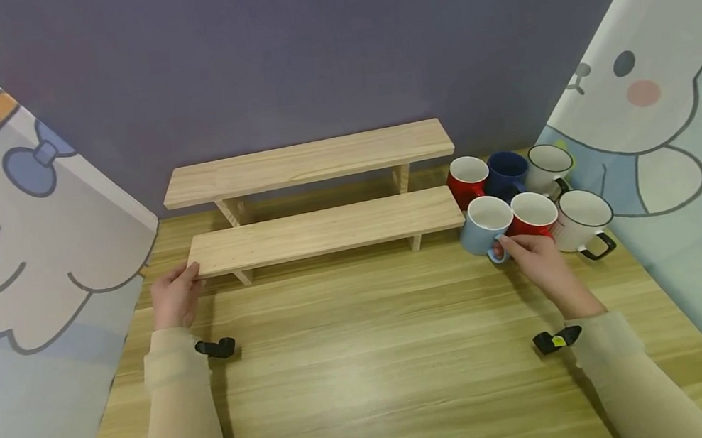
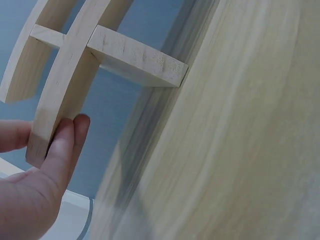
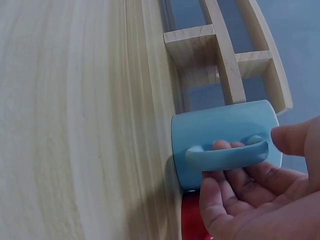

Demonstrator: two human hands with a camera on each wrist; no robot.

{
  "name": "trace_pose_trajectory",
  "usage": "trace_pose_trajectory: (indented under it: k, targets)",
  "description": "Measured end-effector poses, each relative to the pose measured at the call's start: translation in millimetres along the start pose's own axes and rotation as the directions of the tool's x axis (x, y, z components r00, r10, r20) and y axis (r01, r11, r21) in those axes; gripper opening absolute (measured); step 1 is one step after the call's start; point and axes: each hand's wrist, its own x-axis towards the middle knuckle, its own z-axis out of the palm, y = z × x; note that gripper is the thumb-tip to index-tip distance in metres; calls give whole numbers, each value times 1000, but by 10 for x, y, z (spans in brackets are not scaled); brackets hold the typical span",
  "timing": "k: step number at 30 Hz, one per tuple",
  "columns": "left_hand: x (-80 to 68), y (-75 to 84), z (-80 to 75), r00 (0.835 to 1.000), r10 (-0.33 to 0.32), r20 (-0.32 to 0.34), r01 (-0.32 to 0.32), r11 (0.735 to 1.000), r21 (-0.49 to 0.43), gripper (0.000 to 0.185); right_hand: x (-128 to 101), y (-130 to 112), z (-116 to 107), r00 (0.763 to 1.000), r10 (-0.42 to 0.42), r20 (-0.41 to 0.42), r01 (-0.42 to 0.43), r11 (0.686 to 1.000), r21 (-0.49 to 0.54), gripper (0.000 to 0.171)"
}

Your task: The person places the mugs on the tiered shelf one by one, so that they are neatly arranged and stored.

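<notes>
A two-tier wooden shelf (image 1: 326,230) stands at the back of the table. My left hand (image 1: 175,294) holds the left end of its lower board, thumb on top and fingers underneath, as the left wrist view shows. To the right of the shelf, a light blue mug (image 1: 483,230) stands upright at the front of a group of mugs. My right hand (image 1: 539,267) has its fingers curled behind the mug's handle (image 3: 227,156), with the thumb near the handle's upper end. The mug's base rests on the table.
Around the blue mug are a front red mug (image 1: 535,210), a rear red mug (image 1: 467,189), a navy mug (image 1: 506,178) and white mugs (image 1: 581,212) with black handles. A dark wall (image 1: 308,52) rises behind; printed panels (image 1: 648,109) flank the wooden table (image 1: 353,361).
</notes>
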Motion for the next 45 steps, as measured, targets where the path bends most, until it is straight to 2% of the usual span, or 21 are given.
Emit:
trace_pose_trajectory:
  k: [3,7,11,18,31,41,45]
  targets:
    - [-14,9,-10,999,-36,0,36,997,-69,69,30,15,27,1000,-11,18,10,998,59,45]
    - [-26,6,-22,998,-64,-4,63,993,-99,74,57,47,62,998,-19,56,12,993,121,43]
    - [-27,-5,-37,998,-61,0,61,989,-131,74,69,68,86,996,-34,83,20,985,170,42]
    - [-28,-13,-24,999,-46,22,49,987,-154,76,82,117,86,996,-39,81,20,976,219,44]
    - [-51,17,-2,997,-45,65,57,977,-204,76,33,150,93,999,-37,21,29,960,277,42]
    - [-44,7,-15,996,-49,77,64,974,-219,78,-80,155,109,997,-61,-38,68,965,254,40]
    - [-44,-4,-25,996,-39,80,56,975,-217,78,-142,96,84,997,-60,-50,72,948,311,40]
